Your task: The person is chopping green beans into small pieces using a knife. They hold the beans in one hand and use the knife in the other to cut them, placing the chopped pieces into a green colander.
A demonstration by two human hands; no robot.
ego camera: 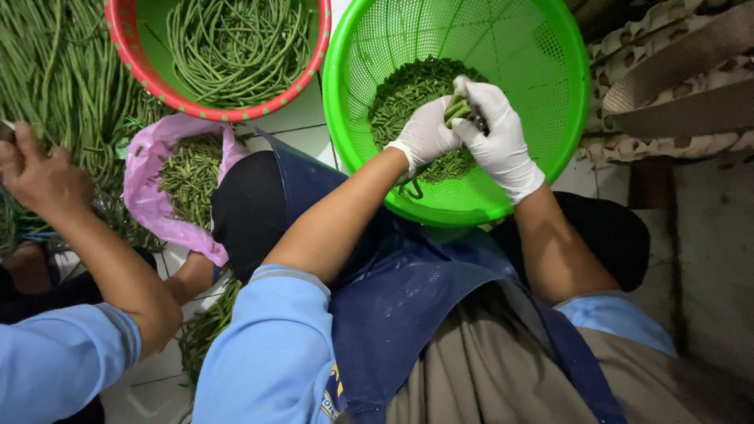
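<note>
Pale tiled floor (302, 126) with thin grout lines, lit evenly and softly. Grey, rougher concrete-like patch (711, 259) at right. Patterned brown-and-cream cloth (628, 47) bunched in upper right corner, crossed by plain tan strips (683, 59).

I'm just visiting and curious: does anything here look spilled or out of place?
Mostly tidy. Only some long beans lie loose on the tiled floor beside the pink bag, outside any basket. The gloved hands hold beans over the green basket.
</note>
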